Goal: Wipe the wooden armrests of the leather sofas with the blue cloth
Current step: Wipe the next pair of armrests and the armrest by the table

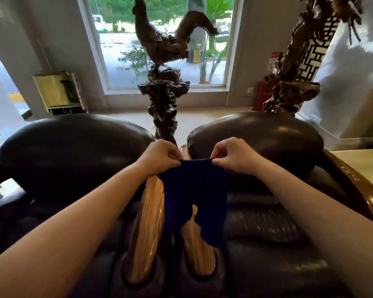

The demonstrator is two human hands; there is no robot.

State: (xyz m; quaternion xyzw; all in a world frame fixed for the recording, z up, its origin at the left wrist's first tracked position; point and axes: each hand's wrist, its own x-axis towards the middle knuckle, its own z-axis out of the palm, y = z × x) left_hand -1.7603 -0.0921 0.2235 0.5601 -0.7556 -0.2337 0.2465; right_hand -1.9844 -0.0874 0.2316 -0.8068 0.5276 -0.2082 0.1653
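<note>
A dark blue cloth (pixel 197 190) hangs between my two hands, stretched along its top edge. My left hand (pixel 159 157) pinches its left corner and my right hand (pixel 235 155) pinches its right corner. Below the cloth lie two glossy wooden armrests side by side: the left armrest (pixel 146 229) belongs to the left leather sofa (pixel 69 155), and the right armrest (pixel 197 252), partly hidden by the cloth, belongs to the right leather sofa (pixel 267 138). The cloth's lower end drapes over the gap between the armrests.
A tall dark carved root sculpture (pixel 163 97) stands right behind the gap between the sofas, before a window. Another carved wood piece (pixel 293 89) rises at the back right. A further wooden armrest (pixel 357 186) curves along the right sofa's far side beside a pale tabletop (pixel 364 162).
</note>
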